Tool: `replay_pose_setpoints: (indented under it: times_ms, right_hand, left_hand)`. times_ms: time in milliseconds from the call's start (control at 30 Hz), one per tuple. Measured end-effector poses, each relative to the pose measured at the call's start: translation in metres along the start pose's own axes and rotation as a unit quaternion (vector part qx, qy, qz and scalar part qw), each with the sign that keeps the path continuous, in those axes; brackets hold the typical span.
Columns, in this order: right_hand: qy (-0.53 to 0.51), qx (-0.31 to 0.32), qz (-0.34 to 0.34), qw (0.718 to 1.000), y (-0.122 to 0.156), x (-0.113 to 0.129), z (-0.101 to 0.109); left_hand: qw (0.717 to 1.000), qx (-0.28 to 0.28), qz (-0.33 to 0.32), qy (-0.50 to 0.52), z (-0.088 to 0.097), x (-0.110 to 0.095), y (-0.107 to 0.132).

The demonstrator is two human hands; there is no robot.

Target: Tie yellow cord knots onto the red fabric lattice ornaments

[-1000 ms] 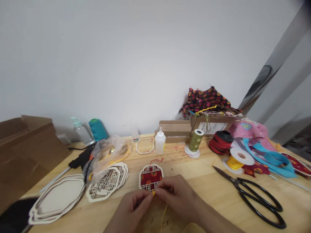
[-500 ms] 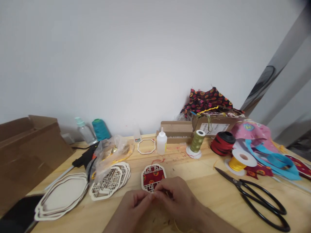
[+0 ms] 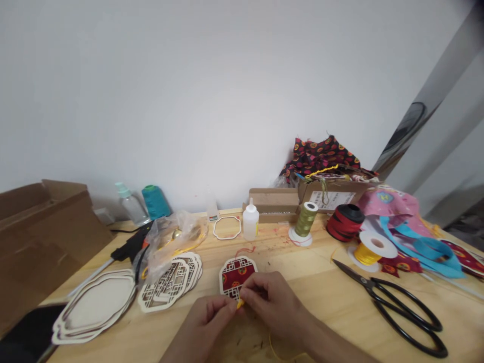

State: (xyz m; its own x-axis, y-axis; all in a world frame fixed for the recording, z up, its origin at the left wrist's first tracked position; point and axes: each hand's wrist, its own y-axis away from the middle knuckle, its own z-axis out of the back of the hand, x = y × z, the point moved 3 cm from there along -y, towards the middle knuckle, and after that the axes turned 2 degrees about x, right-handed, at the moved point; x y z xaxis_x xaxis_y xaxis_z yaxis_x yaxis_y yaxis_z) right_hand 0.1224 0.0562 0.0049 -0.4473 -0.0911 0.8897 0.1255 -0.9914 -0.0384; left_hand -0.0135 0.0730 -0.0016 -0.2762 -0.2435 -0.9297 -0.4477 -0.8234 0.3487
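Between the fingertips of both hands is a small bit of yellow cord (image 3: 240, 303), seemingly looped or knotted. My left hand (image 3: 212, 317) pinches it from the left. From the other side my right hand (image 3: 274, 307) holds it between thumb and finger, and a thin yellow strand trails down to the table below that hand. Just beyond the fingers lies a pale wooden lattice frame (image 3: 224, 286) with dark red patterned fabric (image 3: 238, 275) in it. A red thread (image 3: 246, 250) sticks out at its top. My right hand covers the frame's lower right edge.
Black scissors (image 3: 378, 292) lie at right, near a yellow cord spool (image 3: 372, 247). A white glue bottle (image 3: 250, 222) stands behind the frame. Stacked lattice pieces (image 3: 166, 290) and blank wooden plates (image 3: 94, 305) lie at left, with a cardboard box (image 3: 45, 237) at the edge.
The fingertips of my two hands have drawn slightly apart, and the yellow cord between them now shows. My right hand has lifted a little, uncovering more of the frame.
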Motion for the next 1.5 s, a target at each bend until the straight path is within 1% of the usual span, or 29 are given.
replay_pose_setpoints:
  times_ms: [100, 167, 433, 533, 733, 833, 900, 967, 1033, 1100, 1167, 1267, 1333, 1400, 1500]
  right_hand:
    - [-0.006, 0.001, -0.006, 1.0, 0.0, 0.0, -0.001]
    - [0.001, 0.0, -0.006, 1.0, 0.0, -0.001, -0.002]
    - [-0.007, 0.012, 0.002, 1.0, 0.0, -0.004, -0.005]
    - [-0.014, 0.001, 0.0, 1.0, 0.0, -0.003, -0.003]
    - [-0.063, -0.024, -0.014, 0.998, 0.001, -0.003, -0.004]
    - [-0.109, -0.033, -0.025, 0.993, 0.0, -0.001, -0.003]
    - [-0.13, -0.027, -0.044, 0.99, -0.001, 0.0, -0.001]
    - [-0.135, -0.01, -0.068, 0.988, -0.002, 0.001, 0.001]
    - [-0.12, 0.005, -0.074, 0.99, -0.003, 0.002, 0.005]
    - [-0.09, 0.027, -0.05, 0.994, -0.001, 0.003, 0.007]
    - [-0.043, 0.057, -0.007, 0.997, 0.001, 0.005, 0.006]
    - [0.036, 0.095, 0.058, 0.993, 0.005, 0.009, 0.003]
    - [0.055, 0.103, 0.077, 0.99, 0.006, 0.009, 0.001]
    - [0.024, 0.101, 0.07, 0.992, 0.005, 0.009, 0.001]
    - [-0.107, 0.077, 0.008, 0.991, 0.001, 0.004, 0.004]
  left_hand:
    - [1.0, 0.014, 0.005, 0.006, 0.0, 0.0, 0.0]
    - [0.999, 0.029, 0.011, -0.008, -0.002, 0.0, -0.001]
    - [0.997, 0.049, -0.007, -0.062, -0.006, -0.001, -0.002]
    - [0.996, 0.053, -0.011, -0.068, -0.007, -0.002, -0.001]
    - [0.993, 0.092, -0.012, -0.069, -0.008, -0.004, 0.0]
    - [0.993, 0.083, -0.001, -0.08, -0.007, -0.003, -0.001]
    - [0.994, 0.067, -0.004, -0.082, -0.007, -0.002, -0.001]
    - [0.996, 0.051, -0.006, -0.077, -0.005, -0.002, -0.001]
    - [0.997, 0.046, -0.006, -0.061, -0.005, -0.002, -0.001]
    - [0.998, 0.057, -0.016, -0.033, -0.004, -0.003, 0.0]
    - [0.997, 0.073, -0.035, 0.0, -0.005, -0.004, 0.001]
    - [0.994, 0.091, -0.057, 0.03, -0.005, -0.005, 0.0]
    - [0.993, 0.095, -0.061, 0.033, -0.005, -0.005, 0.0]
    - [0.994, 0.091, -0.058, 0.026, -0.005, -0.005, 0.0]
    - [0.997, 0.069, -0.039, -0.011, -0.005, -0.006, 0.0]
